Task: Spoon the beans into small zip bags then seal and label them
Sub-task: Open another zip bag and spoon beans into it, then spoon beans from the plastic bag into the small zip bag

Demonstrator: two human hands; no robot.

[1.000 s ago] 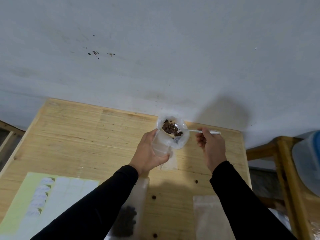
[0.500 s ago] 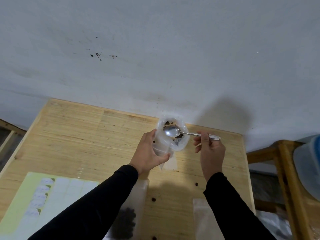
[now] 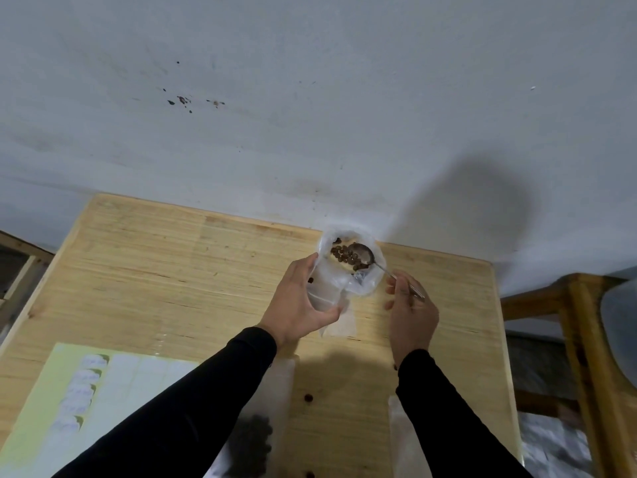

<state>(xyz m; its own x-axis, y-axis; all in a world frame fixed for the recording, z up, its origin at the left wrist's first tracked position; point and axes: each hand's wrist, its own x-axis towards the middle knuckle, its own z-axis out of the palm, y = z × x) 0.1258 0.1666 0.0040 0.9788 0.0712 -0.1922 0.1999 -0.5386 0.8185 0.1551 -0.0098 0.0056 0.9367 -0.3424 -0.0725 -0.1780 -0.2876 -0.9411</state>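
Spooning beans into a held-up zip bag above the table's far edge.

Label sheet (image 3: 69, 401) lying flat at the near-left corner of the wooden table (image 3: 172, 270). Left hand (image 3: 303, 301) curled around the clear zip bag (image 3: 348, 270), holding it mouth-up near the far edge. Spoon (image 3: 365, 253) bowl inside the bag mouth, with beans (image 3: 344, 256) beside it. Right hand (image 3: 410, 312) pinching the spoon handle. Another filled bag (image 3: 255, 439) at the near edge, loose bean (image 3: 307, 397) just right of it.
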